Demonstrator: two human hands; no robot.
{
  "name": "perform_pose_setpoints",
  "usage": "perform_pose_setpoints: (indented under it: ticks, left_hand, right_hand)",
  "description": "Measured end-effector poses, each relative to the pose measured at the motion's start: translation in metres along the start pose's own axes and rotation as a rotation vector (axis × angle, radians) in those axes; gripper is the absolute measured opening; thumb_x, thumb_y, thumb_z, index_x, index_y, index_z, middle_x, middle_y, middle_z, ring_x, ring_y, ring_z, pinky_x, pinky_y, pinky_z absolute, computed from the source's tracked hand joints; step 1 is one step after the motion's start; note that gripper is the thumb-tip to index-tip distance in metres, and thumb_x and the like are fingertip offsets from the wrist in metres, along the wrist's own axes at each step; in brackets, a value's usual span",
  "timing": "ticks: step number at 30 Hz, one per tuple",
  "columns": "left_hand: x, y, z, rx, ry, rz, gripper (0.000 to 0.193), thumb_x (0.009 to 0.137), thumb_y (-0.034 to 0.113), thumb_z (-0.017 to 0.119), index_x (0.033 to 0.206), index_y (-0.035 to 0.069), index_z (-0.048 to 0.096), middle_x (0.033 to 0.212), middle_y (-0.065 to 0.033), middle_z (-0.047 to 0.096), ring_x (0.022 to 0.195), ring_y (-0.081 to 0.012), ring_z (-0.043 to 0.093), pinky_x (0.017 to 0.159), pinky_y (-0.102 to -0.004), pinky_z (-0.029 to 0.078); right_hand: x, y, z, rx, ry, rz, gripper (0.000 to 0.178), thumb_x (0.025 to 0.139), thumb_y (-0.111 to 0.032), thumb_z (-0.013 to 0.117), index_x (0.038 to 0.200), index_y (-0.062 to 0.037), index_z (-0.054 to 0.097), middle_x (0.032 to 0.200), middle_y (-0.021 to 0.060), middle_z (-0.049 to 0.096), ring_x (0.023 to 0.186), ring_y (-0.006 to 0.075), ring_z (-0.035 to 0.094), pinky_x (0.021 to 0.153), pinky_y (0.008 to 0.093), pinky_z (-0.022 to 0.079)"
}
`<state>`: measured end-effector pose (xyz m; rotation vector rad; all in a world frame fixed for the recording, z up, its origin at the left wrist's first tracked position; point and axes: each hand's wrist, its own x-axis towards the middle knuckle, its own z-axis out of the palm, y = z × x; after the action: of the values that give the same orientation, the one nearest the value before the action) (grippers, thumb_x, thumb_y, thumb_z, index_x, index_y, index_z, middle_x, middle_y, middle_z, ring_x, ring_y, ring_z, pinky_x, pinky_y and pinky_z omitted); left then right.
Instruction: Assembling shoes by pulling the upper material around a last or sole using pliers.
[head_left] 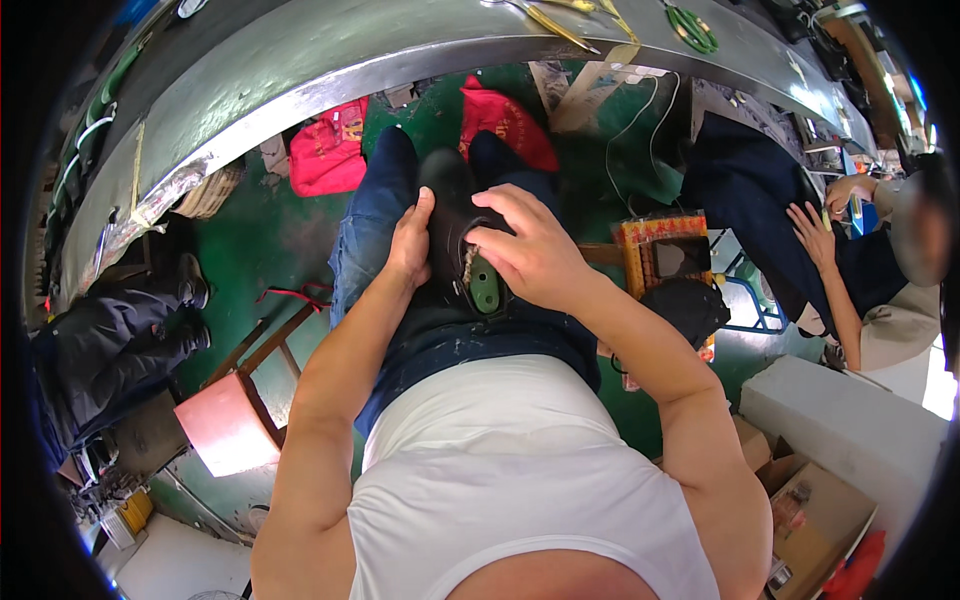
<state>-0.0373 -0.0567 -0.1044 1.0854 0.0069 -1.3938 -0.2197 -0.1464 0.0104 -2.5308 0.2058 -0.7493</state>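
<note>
Nearest the camera: one white sleeveless top (490, 430), worn by the person whose lap we surveyed.

Left: blue jeans (352, 240), one leg to either side of the work. Next, the left grip (408, 245), which we found closed on the left flank of a black shoe (447, 180), thumb uppermost, the other fingers partly hidden.

Centre: the black shoe, on the lap between both hands. We noted its long axis running away from the body, toe toward the bench (330, 75), heel toward the waist.

Right: the right grip (530, 250), fingers bent over the shoe's opening, which lay just to its left; of the two, we judged it nearer that opening. We could not tell whether thumb and forefinger pinched anything.

Condition of shoe: upper dark and plain, toe rounded. Along the opening we saw a pale, knobbly strip (469, 264); right of it, a green last (485, 288) with dark round holes.
</note>
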Motion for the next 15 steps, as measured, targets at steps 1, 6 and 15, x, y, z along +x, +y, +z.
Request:
perform_pose_setpoints:
  ticks: [1,6,15]
  left_hand:
    - [0.001,-0.001,-0.001,0.052,0.006,0.008,0.066,0.098,0.054,0.052,0.132,-0.003,0.049,0.123,-0.0172,0.061,0.108,-0.0264,0.064,0.09,-0.0398,0.055]
    - [0.007,-0.012,-0.004,0.263,0.116,0.003,0.074,0.094,0.056,0.058,0.13,-0.007,0.047,0.122,-0.0197,0.06,0.106,-0.0261,0.064,0.09,-0.0387,0.055]
    - [0.009,-0.025,0.02,0.563,0.086,0.081,0.065,0.093,0.058,0.059,0.118,-0.002,0.062,0.105,-0.0131,0.067,0.095,-0.0203,0.065,0.085,-0.0332,0.052]
  right_hand:
    - [0.0,0.0,-0.003,-0.002,-0.002,0.0,0.011,0.08,-0.013,0.071,0.088,-0.0071,0.067,0.121,0.0117,0.057,0.117,0.0326,0.053,0.093,0.0437,0.045]
    - [-0.002,0.009,-0.019,-0.154,-0.272,-0.12,0.021,0.073,-0.02,0.078,0.084,-0.0075,0.065,0.125,0.0105,0.055,0.122,0.0325,0.05,0.094,0.0437,0.045]
    - [-0.031,0.02,-0.016,0.254,-0.37,-0.046,0.026,0.077,-0.021,0.077,0.069,-0.0037,0.06,0.123,0.0112,0.053,0.125,0.0347,0.046,0.101,0.0474,0.039]
